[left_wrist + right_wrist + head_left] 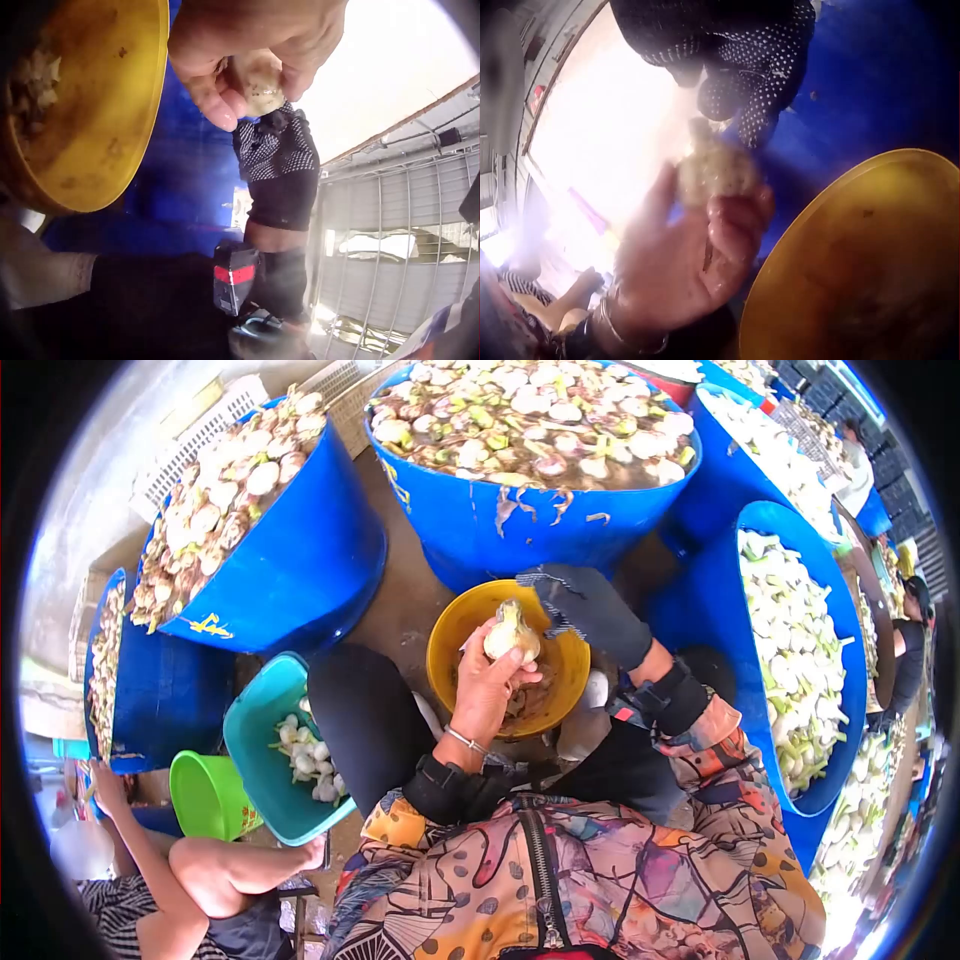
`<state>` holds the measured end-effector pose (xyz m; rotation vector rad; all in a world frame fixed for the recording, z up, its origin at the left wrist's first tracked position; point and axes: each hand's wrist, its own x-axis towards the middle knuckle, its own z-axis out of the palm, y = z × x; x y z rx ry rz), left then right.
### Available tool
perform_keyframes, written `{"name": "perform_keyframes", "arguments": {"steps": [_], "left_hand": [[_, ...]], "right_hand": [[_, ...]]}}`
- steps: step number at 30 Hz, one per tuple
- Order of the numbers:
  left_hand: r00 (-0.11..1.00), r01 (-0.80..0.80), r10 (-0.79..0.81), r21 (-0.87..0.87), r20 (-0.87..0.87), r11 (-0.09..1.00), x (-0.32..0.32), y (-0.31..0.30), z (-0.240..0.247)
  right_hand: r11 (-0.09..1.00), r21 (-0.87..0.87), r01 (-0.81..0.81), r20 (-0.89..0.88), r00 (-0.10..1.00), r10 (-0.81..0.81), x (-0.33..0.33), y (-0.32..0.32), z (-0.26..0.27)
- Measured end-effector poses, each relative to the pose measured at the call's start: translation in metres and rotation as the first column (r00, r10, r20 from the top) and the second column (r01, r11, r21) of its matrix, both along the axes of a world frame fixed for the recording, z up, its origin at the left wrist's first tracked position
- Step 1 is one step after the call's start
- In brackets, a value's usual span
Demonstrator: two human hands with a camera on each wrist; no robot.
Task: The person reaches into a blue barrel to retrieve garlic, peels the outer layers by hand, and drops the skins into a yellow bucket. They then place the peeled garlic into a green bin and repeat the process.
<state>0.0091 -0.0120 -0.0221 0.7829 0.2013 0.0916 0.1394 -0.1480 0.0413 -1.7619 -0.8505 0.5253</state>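
Observation:
My bare left hand (488,685) grips a pale garlic bulb (512,636) above a yellow basin (440,650), with the stem end up. In the right wrist view, its thumb and fingers lie around the lower part of the bulb (718,174). The right hand (592,612) wears a dark dotted glove and is just beside the bulb. Its gloved fingers (761,105) are curled close to the stem, and I see nothing clearly held in them. Brown peelings (36,94) lie inside the basin.
Large blue tubs (520,525) of garlic stand in front and on both sides. At the left are a teal basin (262,760) with white bulbs, a green bucket (195,795) and a seated person's leg (225,870). Another person (908,650) is at the far right.

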Motion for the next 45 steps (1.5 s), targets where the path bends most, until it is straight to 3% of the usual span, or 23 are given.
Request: {"name": "perform_keyframes", "arguments": {"steps": [1, 2, 5, 8, 11, 15, 18, 21, 23, 26, 27, 29, 32, 35, 38, 41, 42, 44, 45], "left_hand": [[1.0, -0.014, 0.014, -0.003, -0.005, 1.0, 0.0, 0.002, -0.001], [1.0, -0.025, 0.025, -0.008, -0.009, 1.0, 0.0, 0.003, -0.002], [0.998, -0.06, 0.059, -0.044, -0.026, 0.997, 0.001, 0.003, 0.001], [0.995, -0.09, 0.089, -0.009, -0.044, 0.996, 0.002, 0.008, -0.002], [0.994, -0.093, 0.098, 0.098, -0.048, 0.991, 0.0, 0.009, -0.004], [0.99, -0.122, 0.135, 0.247, -0.037, 0.961, -0.001, 0.008, -0.003], [0.989, -0.135, 0.146, 0.255, -0.024, 0.957, -0.003, 0.007, -0.002], [0.991, -0.097, 0.106, 0.113, -0.084, 0.989, -0.005, 0.007, -0.002], [0.999, 0.006, -0.011, -0.146, -0.036, 0.989, -0.01, 0.009, 0.001], [0.981, 0.195, -0.177, -0.444, 0.08, 0.875, -0.012, 0.017, 0.002], [0.967, 0.256, -0.222, -0.52, 0.128, 0.815, -0.012, 0.019, 0.003], [0.965, 0.26, -0.236, -0.552, 0.116, 0.793, -0.012, 0.021, 0.006], [0.96, 0.263, -0.27, -0.576, 0.075, 0.774, -0.012, 0.021, 0.002], [0.932, 0.34, -0.351, -0.559, 0.091, 0.756, -0.01, 0.02, -0.003], [0.935, 0.293, -0.352, -0.487, -0.033, 0.823, -0.008, 0.014, -0.003], [0.934, 0.262, -0.349, -0.514, -0.08, 0.817, -0.008, 0.01, -0.008], [0.929, 0.274, -0.365, -0.548, -0.062, 0.791, -0.008, 0.008, -0.008], [0.919, 0.297, -0.393, -0.614, -0.023, 0.731, -0.01, 0.002, -0.009], [0.909, 0.344, -0.416, -0.622, 0.032, 0.703, -0.011, -0.001, -0.012]], "right_hand": [[0.999, -0.028, 0.028, -0.107, 0.994, -0.031, 0.002, -0.004, -0.002], [0.997, -0.049, -0.052, -0.077, 0.996, 0.049, 0.003, -0.007, -0.007], [0.987, -0.146, -0.06, -0.073, 0.996, 0.05, -0.017, -0.002, -0.001], [0.989, -0.098, -0.107, 0.242, 0.962, 0.128, -0.017, 0.001, -0.025], [0.967, -0.123, -0.221, -0.109, 0.972, 0.208, -0.011, 0.004, -0.019], [0.969, -0.129, -0.213, -0.136, 0.971, 0.195, -0.006, 0.002, -0.039], [0.973, -0.011, -0.232, -0.038, 0.972, 0.232, 0.0, 0.004, -0.054], [0.968, 0.09, -0.234, -0.151, 0.957, 0.246, 0.0, 0.003, -0.05], [0.969, 0.07, -0.239, -0.381, 0.891, 0.247, -0.008, 0.002, -0.011], [0.988, 0.113, -0.102, -0.518, 0.843, 0.146, -0.02, 0.001, 0.001], [0.987, 0.102, -0.123, -0.492, 0.856, 0.158, -0.017, 0.0, -0.001], [0.982, 0.081, -0.172, -0.443, 0.877, 0.189, -0.009, -0.003, -0.011], [0.997, 0.044, -0.056, -0.27, 0.961, 0.066, -0.003, 0.001, -0.014], [0.994, 0.065, -0.092, -0.477, 0.872, 0.112, -0.013, 0.005, 0.008], [0.966, 0.15, -0.209, -0.256, 0.936, 0.242, -0.016, 0.006, -0.026], [0.952, 0.151, -0.266, -0.225, 0.929, 0.295, -0.004, 0.004, -0.052], [0.972, 0.046, -0.23, -0.015, 0.973, 0.231, -0.009, 0.004, -0.047], [0.988, -0.131, -0.087, 0.412, 0.901, 0.134, -0.022, 0.006, -0.032], [0.991, -0.098, -0.092, 0.422, 0.898, 0.126, -0.021, 0.007, -0.034]]}}
